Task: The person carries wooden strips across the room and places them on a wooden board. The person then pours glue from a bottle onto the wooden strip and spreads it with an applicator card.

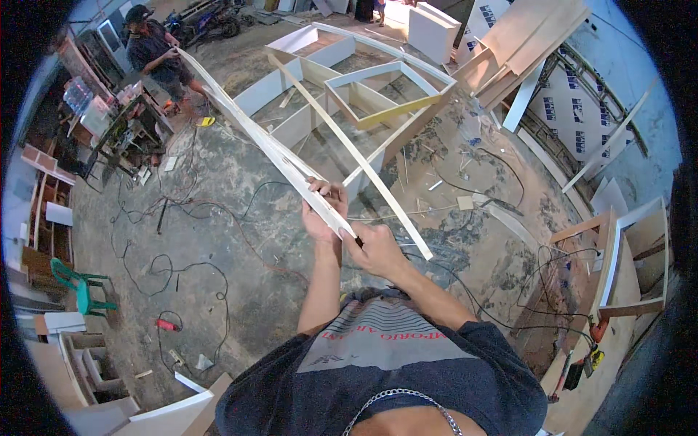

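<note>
A bundle of long, thin, pale wooden strips (pixel 270 150) stretches from my hands toward the far left. My left hand (pixel 324 212) is closed round it from beneath, a little short of the near end, with the fingers curled over the top. At the very end my right hand (pixel 375 248) grips the strips with the thumb along them. A small dark spot shows by the right thumb, too small to name. The far end is held up by another person (pixel 154 54), who stands at the far left.
Beyond my hands a large white wooden frame (pixel 280 81) lies on the floor, with a smaller frame (pixel 390 94) and a loose batten (pixel 349 149) across it. Cables (pixel 225 276) trail over the concrete. A green chair (pixel 83 287) stands left; panels (pixel 574 102) lean at right.
</note>
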Demonstrator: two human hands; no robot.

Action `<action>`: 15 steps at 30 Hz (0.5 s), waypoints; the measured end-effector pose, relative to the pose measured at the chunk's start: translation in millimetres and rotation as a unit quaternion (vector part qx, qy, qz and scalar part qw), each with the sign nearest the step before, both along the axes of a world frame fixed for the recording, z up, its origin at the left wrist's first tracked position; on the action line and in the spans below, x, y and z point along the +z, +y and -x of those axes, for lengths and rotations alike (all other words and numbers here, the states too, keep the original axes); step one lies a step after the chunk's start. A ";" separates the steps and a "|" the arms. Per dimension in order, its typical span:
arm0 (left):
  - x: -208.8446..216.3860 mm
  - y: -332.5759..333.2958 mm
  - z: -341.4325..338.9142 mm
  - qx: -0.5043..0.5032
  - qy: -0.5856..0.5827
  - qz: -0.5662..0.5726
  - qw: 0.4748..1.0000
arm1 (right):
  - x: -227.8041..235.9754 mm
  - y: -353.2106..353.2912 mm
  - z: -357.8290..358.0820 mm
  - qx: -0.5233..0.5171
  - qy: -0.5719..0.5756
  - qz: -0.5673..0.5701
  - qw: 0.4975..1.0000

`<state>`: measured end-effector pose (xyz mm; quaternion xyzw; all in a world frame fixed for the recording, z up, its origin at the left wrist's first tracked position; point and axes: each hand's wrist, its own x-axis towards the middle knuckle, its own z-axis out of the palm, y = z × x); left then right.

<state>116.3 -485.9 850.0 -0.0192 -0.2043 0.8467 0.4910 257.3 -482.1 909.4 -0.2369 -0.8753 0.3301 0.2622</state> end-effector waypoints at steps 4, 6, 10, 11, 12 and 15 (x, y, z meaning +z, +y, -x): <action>-8.9 -11.6 22.1 -0.003 -0.023 0.128 0.992 | -12.7 -3.9 14.4 0.003 0.028 -0.059 0.998; -13.9 -8.9 45.6 -0.001 -0.023 0.125 0.992 | -5.0 -2.9 30.2 0.021 0.033 -0.092 0.995; -24.8 -21.2 67.9 0.007 -0.002 0.175 0.985 | -10.2 -7.2 51.9 0.055 -0.002 -0.147 0.988; -28.4 -23.9 71.6 0.020 0.012 0.198 0.980 | -10.4 -9.4 54.6 0.067 -0.025 -0.160 0.985; -29.8 -24.3 70.8 0.054 0.039 0.243 0.968 | -13.5 -9.8 58.0 0.069 -0.027 -0.154 0.985; -42.8 -17.7 78.9 0.075 0.114 0.170 0.976 | -22.2 -9.9 65.6 0.079 -0.019 -0.174 0.981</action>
